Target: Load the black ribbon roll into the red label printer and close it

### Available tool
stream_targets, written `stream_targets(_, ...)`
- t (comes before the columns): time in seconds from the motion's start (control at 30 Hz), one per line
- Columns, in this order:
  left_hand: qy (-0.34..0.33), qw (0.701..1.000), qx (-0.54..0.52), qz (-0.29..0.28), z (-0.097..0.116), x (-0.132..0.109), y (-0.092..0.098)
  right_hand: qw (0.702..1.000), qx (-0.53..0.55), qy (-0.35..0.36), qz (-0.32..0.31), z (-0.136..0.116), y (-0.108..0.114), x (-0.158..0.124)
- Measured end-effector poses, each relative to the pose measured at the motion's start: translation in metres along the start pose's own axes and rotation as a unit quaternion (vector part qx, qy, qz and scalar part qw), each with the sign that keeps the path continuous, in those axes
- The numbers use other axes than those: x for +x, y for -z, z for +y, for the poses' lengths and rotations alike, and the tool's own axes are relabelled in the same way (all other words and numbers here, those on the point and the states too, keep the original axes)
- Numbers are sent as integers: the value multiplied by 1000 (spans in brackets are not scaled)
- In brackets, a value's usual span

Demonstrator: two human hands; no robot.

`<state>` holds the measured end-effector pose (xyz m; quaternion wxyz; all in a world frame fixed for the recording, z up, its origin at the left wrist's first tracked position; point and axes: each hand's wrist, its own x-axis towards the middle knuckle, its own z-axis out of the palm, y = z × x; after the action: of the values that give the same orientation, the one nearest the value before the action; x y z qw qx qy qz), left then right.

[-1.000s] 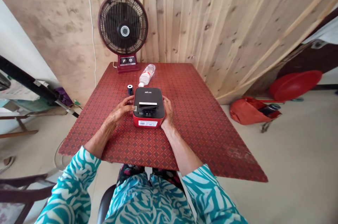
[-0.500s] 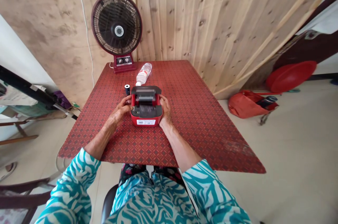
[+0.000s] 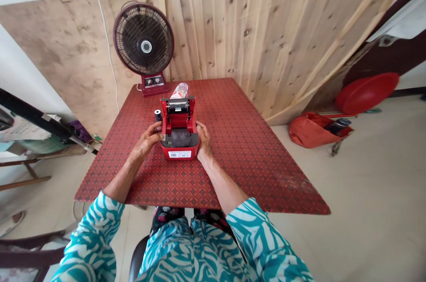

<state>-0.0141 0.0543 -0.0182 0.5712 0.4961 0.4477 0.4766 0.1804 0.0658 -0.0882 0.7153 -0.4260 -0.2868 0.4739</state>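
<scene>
A small red and black label printer (image 3: 179, 133) stands on the red patterned table (image 3: 239, 140) in front of me. Its lid is raised upright, showing the red inside and a dark empty bay. My left hand (image 3: 148, 140) presses against the printer's left side with curled fingers. My right hand (image 3: 202, 138) holds its right side. A small black and white paper roll (image 3: 157, 115) stands just left of the printer. A clear plastic bottle (image 3: 179, 91) lies behind the lid, partly hidden.
A maroon table fan (image 3: 143, 47) stands at the table's far left edge, against the wooden wall. On the floor to the right lie a red bag (image 3: 309, 133) and a red basin (image 3: 366, 92). A dark rail and clutter sit at the left.
The printer's lid went from closed flat, to half raised, to fully upright. Both hands stayed at the printer's sides. The view shifted slightly.
</scene>
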Motion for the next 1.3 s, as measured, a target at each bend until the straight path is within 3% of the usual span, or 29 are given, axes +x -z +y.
stream_targets(0.13, -53, 991, 123, 20, 22, 4, -6, 1000, 1, 5, -10, 2, 1, 2)
stream_targets(0.27, -92, 958, 260, -77, 43, 29, -27, 1000, -4, 7, -10, 3, 2, 4)
stream_targets(0.37, -100, 913, 363, -155, 48, 55, -46, 1000, -12, 5, -12, 2, 3, 4)
stream_targets(0.5, -77, 826, 507, -235, 45, 80, -59, 1000, -5, -10, -12, 1, 4, 3)
stream_targets(0.6, -58, 799, 530, -278, 43, 87, -59, 1000, -4, -10, -15, 2, 5, 4)
stream_targets(0.77, -81, 830, 488, -258, 42, 84, -52, 1000, -17, -2, -17, 7, 8, 6)
stream_targets(0.9, -116, 824, 505, -228, 47, 77, -52, 999, -23, 13, -25, 9, 10, 8)
stream_targets(1.0, -144, 825, 507, -203, 57, 63, -54, 1000, -23, 6, -16, 8, 10, 8)
stream_targets(1.07, -166, 844, 474, -187, 68, 49, -51, 1000, -25, 1, -13, 6, 9, 7)
stream_targets(1.17, -191, 889, 393, -140, 86, 28, -32, 1000, -18, -10, -15, 2, 6, 4)
stream_targets(1.3, -173, 937, 304, 2, 95, 25, 20, 1000, 6, -26, -5, -3, 2, 0)
